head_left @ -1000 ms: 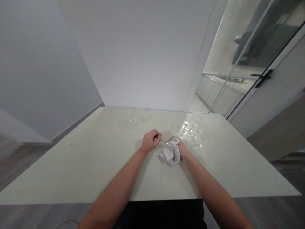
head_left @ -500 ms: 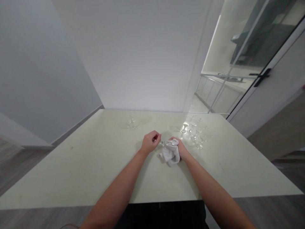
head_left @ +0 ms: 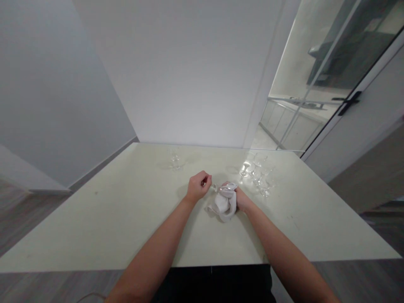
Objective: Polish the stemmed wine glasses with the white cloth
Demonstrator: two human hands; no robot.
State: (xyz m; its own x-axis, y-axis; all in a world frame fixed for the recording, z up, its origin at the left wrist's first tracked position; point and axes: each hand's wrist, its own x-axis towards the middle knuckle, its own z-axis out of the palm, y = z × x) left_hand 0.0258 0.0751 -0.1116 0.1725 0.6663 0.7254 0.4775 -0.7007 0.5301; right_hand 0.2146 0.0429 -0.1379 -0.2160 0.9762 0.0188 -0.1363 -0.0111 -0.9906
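Between my hands a clear stemmed glass [head_left: 229, 186] lies on its side in the air, its bowl toward the right. My left hand [head_left: 198, 185] is closed around the foot end of the glass, fingers pinched. A white cloth [head_left: 223, 204] is bunched about the bowl and hangs down toward the tabletop. My right hand [head_left: 241, 198] is wrapped round the cloth at the bowl; most of its fingers are hidden behind the cloth.
On the pale table [head_left: 126, 219], several stemmed glasses [head_left: 259, 172] stand in a group at the back right. Another clear glass item [head_left: 175, 160] stands at the back left. A wall [head_left: 189, 84] rises behind the table, and a glass-paned door [head_left: 362, 113] is at the right.
The cloth has shifted and turned around the bowl, its hanging folds now bunched differently. My left hand stays at the foot end of the glass, nearly in place.
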